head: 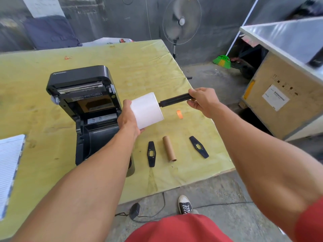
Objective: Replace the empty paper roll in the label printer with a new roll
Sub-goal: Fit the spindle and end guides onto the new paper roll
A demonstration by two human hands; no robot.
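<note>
Under both my arms lies the yellow-green table (122,55). Just left of my left hand, the black label printer (83,109) stands with its lid tipped open. My left hand (128,119) is wrapped around the near end of the new white roll (147,110), holding it in the air above the table. My right hand (203,102) pinches the far end of the black spindle (174,100), whose other end meets the roll's core. Below my hands, on the table, the empty cardboard tube (169,148) lies between two flat black roll guides (151,154), each a little apart from it. A small orange scrap (179,114) sits just under my right hand.
</note>
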